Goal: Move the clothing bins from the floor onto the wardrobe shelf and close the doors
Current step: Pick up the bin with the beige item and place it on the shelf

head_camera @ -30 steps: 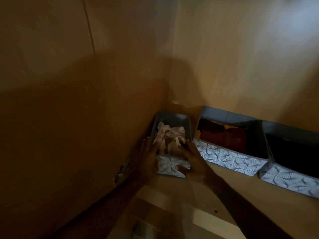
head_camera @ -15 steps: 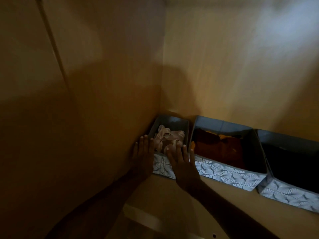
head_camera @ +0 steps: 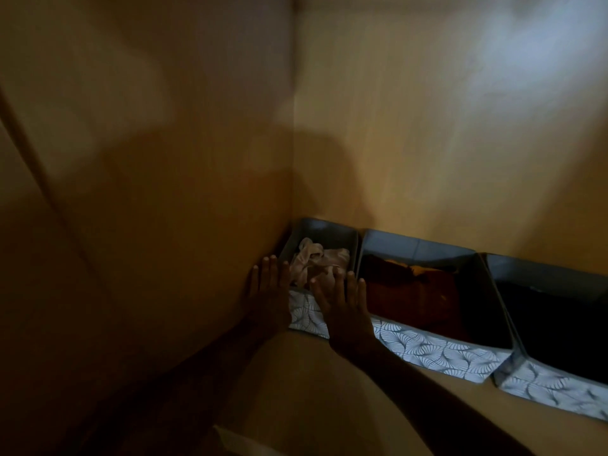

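Observation:
Three grey fabric bins with leaf-patterned fronts stand in a row on the wooden wardrobe shelf (head_camera: 329, 390). The small left bin (head_camera: 306, 319), holding pale pink clothing, sits in the back left corner. My left hand (head_camera: 268, 297) lies flat against its front left corner, fingers spread. My right hand (head_camera: 343, 309) presses flat on its front right, fingers apart, holding nothing. The middle bin (head_camera: 437, 352) holds dark red and orange clothes. The right bin (head_camera: 556, 388) holds dark clothes and runs off the frame's right edge.
The wardrobe's left side wall (head_camera: 148, 192) stands close beside my left hand. The back panel (head_camera: 427, 143) rises just behind the bins. Bare shelf lies in front of the bins. The scene is dim.
The small bin has slid back into the corner, in line with the other two. My hands went from gripping its sides to lying flat against its front.

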`<state>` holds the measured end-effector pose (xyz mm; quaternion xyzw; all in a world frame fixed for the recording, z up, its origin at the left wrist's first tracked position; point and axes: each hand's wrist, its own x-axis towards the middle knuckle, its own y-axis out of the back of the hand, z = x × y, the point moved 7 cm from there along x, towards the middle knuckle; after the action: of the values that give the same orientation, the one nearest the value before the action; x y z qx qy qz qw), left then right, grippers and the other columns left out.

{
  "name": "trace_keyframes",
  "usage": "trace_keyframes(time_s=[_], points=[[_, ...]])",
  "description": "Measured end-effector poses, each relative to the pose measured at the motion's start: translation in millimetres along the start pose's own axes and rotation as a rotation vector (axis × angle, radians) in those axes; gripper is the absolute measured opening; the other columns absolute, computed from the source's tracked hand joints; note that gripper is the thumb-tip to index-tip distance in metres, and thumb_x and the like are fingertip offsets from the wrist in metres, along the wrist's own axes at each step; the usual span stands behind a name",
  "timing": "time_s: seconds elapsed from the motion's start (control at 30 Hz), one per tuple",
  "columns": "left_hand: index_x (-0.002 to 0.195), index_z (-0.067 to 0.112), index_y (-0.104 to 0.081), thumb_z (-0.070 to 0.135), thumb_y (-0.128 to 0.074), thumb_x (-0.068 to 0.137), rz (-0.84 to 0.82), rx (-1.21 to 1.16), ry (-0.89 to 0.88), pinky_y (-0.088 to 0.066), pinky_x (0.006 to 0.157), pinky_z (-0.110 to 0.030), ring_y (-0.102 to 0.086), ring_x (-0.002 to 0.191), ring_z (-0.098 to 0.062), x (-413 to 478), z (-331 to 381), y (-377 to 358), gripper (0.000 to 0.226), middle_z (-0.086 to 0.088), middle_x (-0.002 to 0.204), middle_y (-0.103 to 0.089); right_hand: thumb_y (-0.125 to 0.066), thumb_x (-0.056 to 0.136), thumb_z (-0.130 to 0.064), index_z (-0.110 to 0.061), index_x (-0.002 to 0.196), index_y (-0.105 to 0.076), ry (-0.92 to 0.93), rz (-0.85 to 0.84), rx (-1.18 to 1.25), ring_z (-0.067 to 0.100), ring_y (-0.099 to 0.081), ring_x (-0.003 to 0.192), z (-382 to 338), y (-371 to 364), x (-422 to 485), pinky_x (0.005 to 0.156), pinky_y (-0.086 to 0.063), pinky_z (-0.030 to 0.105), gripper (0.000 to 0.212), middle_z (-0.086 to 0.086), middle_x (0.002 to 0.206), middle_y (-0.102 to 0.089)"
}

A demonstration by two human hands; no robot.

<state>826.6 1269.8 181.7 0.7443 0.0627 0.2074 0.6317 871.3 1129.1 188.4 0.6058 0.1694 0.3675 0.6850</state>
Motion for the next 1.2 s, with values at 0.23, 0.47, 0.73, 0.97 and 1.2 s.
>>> trace_keyframes(time_s=[0.23, 0.47, 0.73, 0.97, 1.2], points=[[0.143, 0.003, -0.038, 0.057, -0.083, 0.039, -0.038, -0.009, 0.026, -0.015, 0.112, -0.052, -0.041, 0.134, -0.044, 8.3, -5.9, -2.8, 0.124, -0.029, 0.145, -0.043, -0.08, 0.062, -0.035, -0.024, 0.147, -0.03, 0.029, -0.029, -0.029, 0.051, -0.048, 0.125, -6.5, -4.6, 13.2, 0.104, -0.031, 0.065, 0.099, 0.029, 0.138, -0.047], [0.137, 0.002, -0.048, 0.049, -0.064, 0.066, -0.021, -0.029, 0.017, -0.026, 0.11, -0.052, -0.048, 0.13, -0.043, 0.6, -10.1, -1.8, 0.087, -0.027, 0.142, -0.047, -0.087, 0.043, -0.033, -0.025, 0.147, -0.031, 0.026, -0.035, 0.041, 0.051, -0.042, 0.13, -8.9, 7.6, 0.6, 0.103, -0.027, 0.063, 0.118, 0.027, 0.143, -0.045], [0.151, 0.021, -0.022, 0.023, -0.062, 0.087, 0.05, -0.753, 0.27, -0.012, 0.12, -0.049, -0.011, 0.149, -0.028, -33.4, -10.8, 26.7, 0.076, -0.008, 0.162, -0.013, -0.066, 0.078, -0.028, -0.028, 0.152, -0.012, 0.058, 0.013, 0.384, 0.045, -0.014, 0.146, -8.8, 20.3, -37.4, 0.113, -0.006, 0.065, 0.092, 0.022, 0.159, -0.016], [0.127, 0.012, -0.057, 0.01, -0.064, 0.084, 0.159, -1.516, 0.609, -0.047, 0.102, -0.049, -0.058, 0.119, -0.024, -98.8, -16.6, 38.5, 0.044, -0.007, 0.129, -0.061, -0.069, 0.084, -0.016, -0.028, 0.145, -0.039, -0.119, 0.221, 1.1, 0.008, -0.042, 0.133, 12.7, 46.3, -90.6, 0.106, -0.042, 0.035, 0.068, -0.011, 0.143, -0.044], [0.104, 0.005, -0.064, -0.004, -0.056, 0.089, 0.158, -1.524, 0.501, -0.048, 0.078, -0.013, -0.062, 0.097, -0.02, -154.6, -6.6, 54.7, 0.02, -0.009, 0.103, -0.066, -0.071, 0.086, -0.015, -0.022, 0.131, -0.055, -0.378, 0.091, 1.418, 0.008, -0.062, 0.109, 16.7, 36.4, -130.1, 0.074, -0.052, 0.013, 0.049, -0.007, 0.128, -0.059]])
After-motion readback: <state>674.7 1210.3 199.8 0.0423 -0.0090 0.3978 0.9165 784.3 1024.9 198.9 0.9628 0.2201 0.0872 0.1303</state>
